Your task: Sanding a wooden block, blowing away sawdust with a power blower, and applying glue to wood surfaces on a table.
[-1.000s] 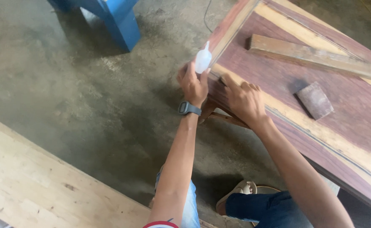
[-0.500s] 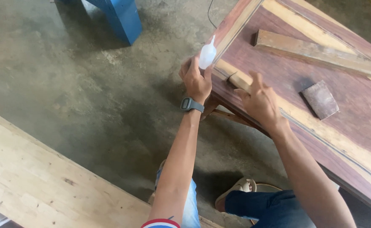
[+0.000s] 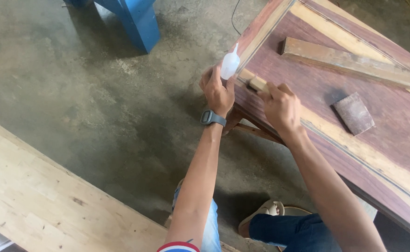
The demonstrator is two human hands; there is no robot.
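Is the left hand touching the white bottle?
Touching. The head view shows the left hand wrapped around the lower part of the white bottle, nozzle pointing up beside the panel edge.

One head-worn view here, looking steeply down from above the person's own shoulders, close over both forearms, with the wooden counter (image 3: 354, 74) filling the upper right, the concrete floor (image 3: 74, 93) spreading left, and a pale plank (image 3: 51, 205) cutting the lower-left corner.

Soft daylight, evenly bright. My arms cast faint shadows on the concrete floor (image 3: 97, 116). Sharp overall, slight blur at edges.
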